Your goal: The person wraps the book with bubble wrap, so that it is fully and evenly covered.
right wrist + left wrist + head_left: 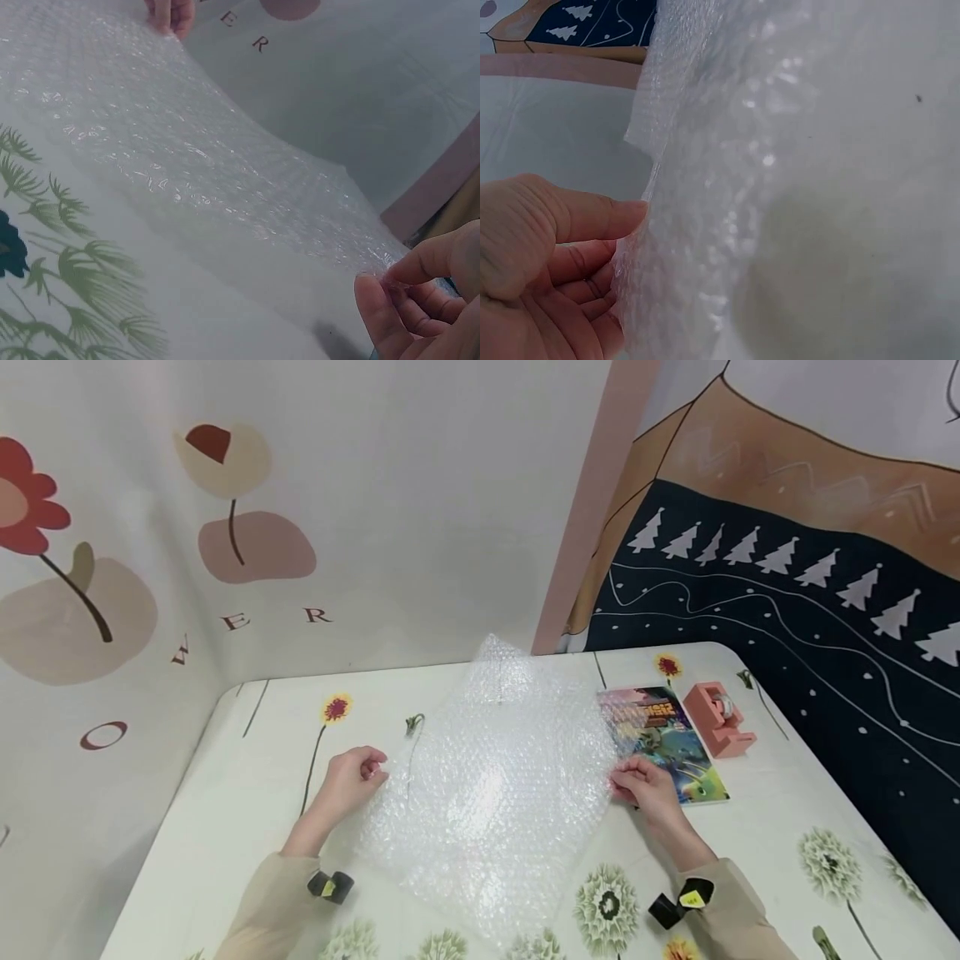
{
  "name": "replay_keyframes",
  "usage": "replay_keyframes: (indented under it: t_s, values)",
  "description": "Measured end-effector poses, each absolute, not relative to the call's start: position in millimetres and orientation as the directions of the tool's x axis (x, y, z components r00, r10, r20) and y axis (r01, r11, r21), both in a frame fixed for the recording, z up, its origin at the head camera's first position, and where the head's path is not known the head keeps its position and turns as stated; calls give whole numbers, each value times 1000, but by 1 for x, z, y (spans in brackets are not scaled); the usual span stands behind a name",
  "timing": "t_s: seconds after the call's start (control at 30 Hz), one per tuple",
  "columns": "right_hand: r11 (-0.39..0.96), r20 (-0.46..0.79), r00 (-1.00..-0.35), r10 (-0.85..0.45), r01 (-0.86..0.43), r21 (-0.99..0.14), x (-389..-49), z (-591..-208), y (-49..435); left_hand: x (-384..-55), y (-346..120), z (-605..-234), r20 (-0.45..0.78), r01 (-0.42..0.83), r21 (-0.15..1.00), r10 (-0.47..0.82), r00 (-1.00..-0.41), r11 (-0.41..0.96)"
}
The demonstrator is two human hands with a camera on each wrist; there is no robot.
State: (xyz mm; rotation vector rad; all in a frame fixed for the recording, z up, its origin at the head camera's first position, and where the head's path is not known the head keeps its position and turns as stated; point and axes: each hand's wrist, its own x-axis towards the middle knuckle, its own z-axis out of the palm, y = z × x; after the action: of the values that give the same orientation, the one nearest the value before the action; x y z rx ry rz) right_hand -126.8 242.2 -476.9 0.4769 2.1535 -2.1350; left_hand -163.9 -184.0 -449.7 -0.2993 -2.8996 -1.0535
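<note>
A clear sheet of bubble wrap (487,793) spreads between the two hands over the table, one corner pointing to the back. My left hand (352,783) pinches its left edge; in the left wrist view the thumb (607,217) lies on the film with the other fingers curled behind. On the opposite edge my right hand (647,789) pinches the sheet between thumb and fingertips, as the right wrist view shows with the bubble wrap (225,165) stretched away from it. A colourful book (667,747) lies just beyond the right hand, partly overlapped by the sheet.
A pink tape dispenser (718,720) with a roll in it stands right of the book. The table (262,760) wears a cloth printed with flowers. Behind it hang a pale flower-print curtain (420,527) and, at right, a dark one with trees (750,585).
</note>
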Motion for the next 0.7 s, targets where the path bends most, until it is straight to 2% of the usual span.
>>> replay_keyframes:
  t_s: [0.4,0.7]
  values:
    - [94,-221,-957,188,242,-966,-128,-480,245,-161,-177,-455,46,155,636,162,-986,756]
    - [333,-131,-972,194,191,-923,-131,-480,248,-163,-176,-460,8,120,622,147,-989,774]
